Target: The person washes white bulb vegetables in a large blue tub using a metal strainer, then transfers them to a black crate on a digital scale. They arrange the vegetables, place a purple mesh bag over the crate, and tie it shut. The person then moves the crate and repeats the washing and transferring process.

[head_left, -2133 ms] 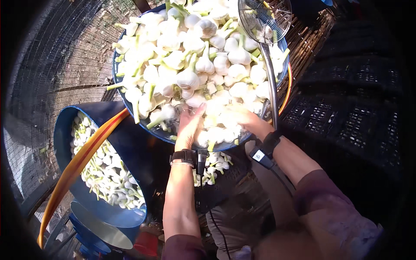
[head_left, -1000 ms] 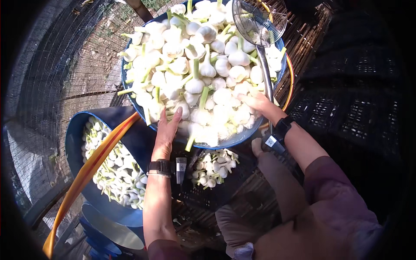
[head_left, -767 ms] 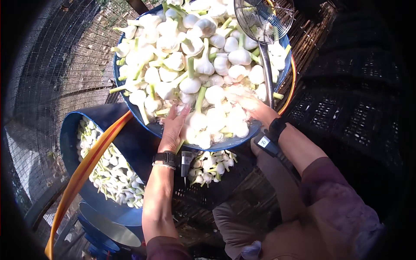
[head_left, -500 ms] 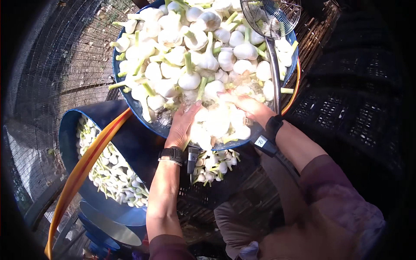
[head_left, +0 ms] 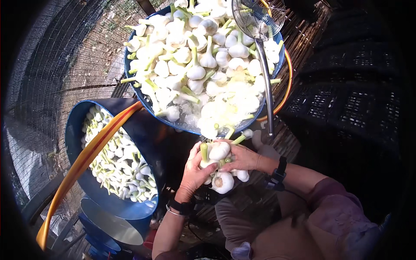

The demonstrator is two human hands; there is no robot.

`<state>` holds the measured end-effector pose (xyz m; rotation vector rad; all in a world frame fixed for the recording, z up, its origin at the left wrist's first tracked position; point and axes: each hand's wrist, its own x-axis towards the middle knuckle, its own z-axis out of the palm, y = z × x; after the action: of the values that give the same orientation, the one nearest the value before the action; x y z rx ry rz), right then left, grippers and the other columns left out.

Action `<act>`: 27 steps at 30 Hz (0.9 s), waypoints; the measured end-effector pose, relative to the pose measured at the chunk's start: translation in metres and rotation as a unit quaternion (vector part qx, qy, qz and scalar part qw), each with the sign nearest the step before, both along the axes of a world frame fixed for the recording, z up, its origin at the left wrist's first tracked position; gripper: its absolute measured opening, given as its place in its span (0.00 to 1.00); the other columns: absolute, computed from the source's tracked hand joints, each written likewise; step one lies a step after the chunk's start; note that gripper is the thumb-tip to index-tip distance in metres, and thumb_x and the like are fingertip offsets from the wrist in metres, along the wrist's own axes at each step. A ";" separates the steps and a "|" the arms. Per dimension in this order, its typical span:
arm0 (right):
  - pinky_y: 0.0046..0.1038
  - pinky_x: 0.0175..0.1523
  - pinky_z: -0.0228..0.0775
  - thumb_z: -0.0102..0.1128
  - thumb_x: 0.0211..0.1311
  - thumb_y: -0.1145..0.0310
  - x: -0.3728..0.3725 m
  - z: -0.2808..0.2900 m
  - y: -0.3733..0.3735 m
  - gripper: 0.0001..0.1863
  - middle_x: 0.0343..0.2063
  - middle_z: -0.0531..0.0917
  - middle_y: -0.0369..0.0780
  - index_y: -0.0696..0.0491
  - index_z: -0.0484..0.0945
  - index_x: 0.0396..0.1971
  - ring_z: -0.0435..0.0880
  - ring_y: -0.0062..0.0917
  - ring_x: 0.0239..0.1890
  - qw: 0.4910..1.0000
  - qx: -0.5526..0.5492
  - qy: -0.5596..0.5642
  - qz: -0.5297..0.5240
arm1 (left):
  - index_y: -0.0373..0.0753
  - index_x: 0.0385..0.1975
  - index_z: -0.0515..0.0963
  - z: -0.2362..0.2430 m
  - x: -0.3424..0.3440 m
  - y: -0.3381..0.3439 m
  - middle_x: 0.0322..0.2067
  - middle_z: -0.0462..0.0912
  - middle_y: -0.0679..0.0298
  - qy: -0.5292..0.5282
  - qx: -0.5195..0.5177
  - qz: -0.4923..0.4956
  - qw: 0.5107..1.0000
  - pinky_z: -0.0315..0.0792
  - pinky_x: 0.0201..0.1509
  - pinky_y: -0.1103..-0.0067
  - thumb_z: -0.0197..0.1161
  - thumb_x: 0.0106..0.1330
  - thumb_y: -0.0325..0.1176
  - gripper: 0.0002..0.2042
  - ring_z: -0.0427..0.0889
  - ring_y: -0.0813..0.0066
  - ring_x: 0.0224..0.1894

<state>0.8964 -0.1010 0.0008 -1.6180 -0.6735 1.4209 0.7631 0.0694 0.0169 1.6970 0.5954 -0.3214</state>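
Observation:
My left hand (head_left: 193, 170) and my right hand (head_left: 241, 157) are closed round a bunch of garlic bulbs (head_left: 219, 151), one hand on each side. The bulbs are white with short green stems; one faces up with its root end showing. Just beyond my hands stands a big blue tub (head_left: 161, 118), heaped with garlic bulbs (head_left: 196, 73) in water that glares in the sun. The bunch is on my side of the tub's near rim. My hands and the bunch hide most of what lies below them.
A wire skimmer (head_left: 263, 56) with a long metal handle lies over the tub's right side. At left a tilted blue barrel (head_left: 71, 130) holds many small garlic bulbs. A yellow-orange hose (head_left: 82, 162) crosses in front of it. Black crates (head_left: 346, 104) are stacked at right.
Both hands have come out of the tub's near side towards me, now carrying a bunch of garlic bulbs. A gap with water shows in the heap near the rim.

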 end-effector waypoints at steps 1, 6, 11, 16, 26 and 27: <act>0.34 0.63 0.59 0.70 0.42 0.61 -0.002 -0.001 0.001 0.44 0.57 0.68 0.46 0.44 0.59 0.63 0.66 0.38 0.61 0.992 -0.028 -0.087 0.085 | 0.40 0.51 0.74 -0.004 -0.010 -0.003 0.59 0.65 0.49 0.045 0.064 -0.037 0.996 0.61 0.63 0.69 0.68 0.45 0.30 0.27 0.65 0.51 0.60; 0.36 0.48 0.72 0.61 0.47 0.53 0.093 -0.009 0.011 0.24 0.37 0.82 0.50 0.50 0.78 0.45 0.80 0.44 0.41 0.953 -0.085 -0.291 -0.029 | 0.36 0.54 0.71 0.002 0.015 0.049 0.53 0.70 0.55 0.032 0.021 0.120 0.992 0.70 0.52 0.77 0.69 0.51 0.35 0.28 0.71 0.67 0.51; 0.34 0.47 0.72 0.62 0.54 0.50 0.171 -0.047 0.029 0.34 0.42 0.80 0.50 0.60 0.68 0.53 0.81 0.37 0.41 0.964 -0.141 -0.223 -0.024 | 0.38 0.64 0.57 -0.053 0.098 0.105 0.44 0.77 0.50 0.059 0.130 0.115 0.983 0.68 0.49 0.73 0.66 0.54 0.54 0.42 0.74 0.65 0.49; 0.25 0.42 0.75 0.58 0.59 0.51 0.172 -0.069 0.054 0.30 0.43 0.79 0.40 0.53 0.67 0.57 0.80 0.25 0.39 0.943 -0.223 0.138 -0.207 | 0.34 0.67 0.49 -0.084 0.129 0.108 0.62 0.60 0.47 0.109 -0.041 0.174 0.978 0.56 0.64 0.74 0.67 0.51 0.57 0.49 0.61 0.62 0.63; 0.21 0.50 0.69 0.57 0.61 0.59 0.142 -0.116 0.054 0.23 0.48 0.77 0.38 0.56 0.72 0.53 0.75 0.17 0.47 0.946 -0.030 0.272 -0.173 | 0.25 0.60 0.57 -0.108 0.123 0.080 0.55 0.69 0.48 0.061 -0.229 0.223 0.945 0.66 0.58 0.76 0.71 0.52 0.44 0.42 0.71 0.66 0.55; 0.23 0.51 0.69 0.59 0.60 0.58 0.139 -0.117 0.054 0.24 0.48 0.77 0.38 0.57 0.73 0.52 0.75 0.17 0.48 0.933 0.045 0.302 -0.188 | 0.28 0.60 0.59 -0.104 0.130 0.076 0.52 0.72 0.52 0.077 -0.259 0.216 0.938 0.68 0.56 0.75 0.70 0.54 0.42 0.39 0.73 0.67 0.53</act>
<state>1.0359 -0.0468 -0.1163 -1.0693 -0.0600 1.4600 0.8929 0.1459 -0.0867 1.0068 0.8923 -0.2640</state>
